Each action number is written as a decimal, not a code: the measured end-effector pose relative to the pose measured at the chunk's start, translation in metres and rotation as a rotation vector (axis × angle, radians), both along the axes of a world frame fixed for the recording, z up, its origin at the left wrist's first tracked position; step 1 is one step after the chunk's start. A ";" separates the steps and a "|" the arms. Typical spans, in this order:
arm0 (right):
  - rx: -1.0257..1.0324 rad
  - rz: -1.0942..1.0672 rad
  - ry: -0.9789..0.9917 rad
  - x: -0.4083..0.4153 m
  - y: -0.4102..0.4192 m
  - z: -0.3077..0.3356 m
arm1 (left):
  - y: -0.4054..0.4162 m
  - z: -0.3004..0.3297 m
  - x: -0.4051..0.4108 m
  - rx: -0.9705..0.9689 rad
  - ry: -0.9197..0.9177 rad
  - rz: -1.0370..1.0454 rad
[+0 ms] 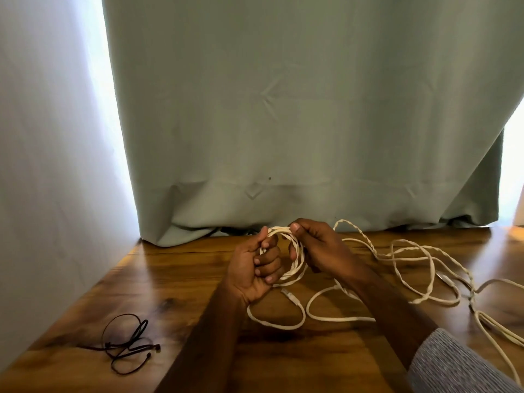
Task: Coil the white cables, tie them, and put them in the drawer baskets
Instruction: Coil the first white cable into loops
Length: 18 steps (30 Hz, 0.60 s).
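Grey-green curtain [297, 109] fills most of the view, hanging to the back edge of the table with its hem bunched there; bright light shows past both its sides, and a pale wall [42, 165] runs down the left. Wooden table [175, 282] below, glossy, dark grain. Across its right half the white cables [411, 259] sprawl in loose overlapping loops, twisted in places, running off the right edge — one loop lies just under the forearms with a connector end [290, 297] near the left wrist. Both forearms come in from the bottom; a grey knit sleeve [453, 367] is pushed up on the right arm. Coiled part of the cable [295, 268] is a small ring of several turns held upright between the hands, above the table near its back edge. Left hand [255, 270] palm toward camera, fingers curled through the ring and gripping its left side. Right hand [320, 251] pinches the ring's top with thumb and forefinger, the other fingers curled around its right side. Front left on the table, well apart from the hands, a thin black cord [127, 344] lies in a loose tangle, small ends to the right. No readable writing, brand or label anywhere — the connector is too blurred to tell.
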State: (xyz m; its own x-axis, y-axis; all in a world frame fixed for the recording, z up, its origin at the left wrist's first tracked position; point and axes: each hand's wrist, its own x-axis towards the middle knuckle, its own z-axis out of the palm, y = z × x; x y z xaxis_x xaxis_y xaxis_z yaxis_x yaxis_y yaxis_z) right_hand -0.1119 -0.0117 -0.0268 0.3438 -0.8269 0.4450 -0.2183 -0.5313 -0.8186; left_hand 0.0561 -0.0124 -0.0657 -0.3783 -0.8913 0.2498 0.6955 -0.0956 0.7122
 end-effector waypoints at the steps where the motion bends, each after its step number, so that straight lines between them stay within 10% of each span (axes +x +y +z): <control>1: 0.007 0.013 -0.004 0.000 0.001 0.000 | -0.001 0.000 0.000 0.004 0.000 0.002; 9: 0.038 0.004 0.027 -0.006 -0.009 -0.010 | 0.000 0.005 0.000 0.011 0.143 0.037; 18: -0.325 -0.313 1.097 -0.004 -0.004 -0.015 | -0.001 0.009 0.008 -0.004 0.311 0.091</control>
State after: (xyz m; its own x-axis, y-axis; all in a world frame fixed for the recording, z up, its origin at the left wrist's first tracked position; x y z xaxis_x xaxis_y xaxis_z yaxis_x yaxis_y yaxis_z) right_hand -0.1163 -0.0152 -0.0418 0.4755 -0.8454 0.2433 -0.8767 -0.4784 0.0509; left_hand 0.0646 -0.0135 -0.0570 -0.2023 -0.9169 0.3441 0.8853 -0.0210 0.4646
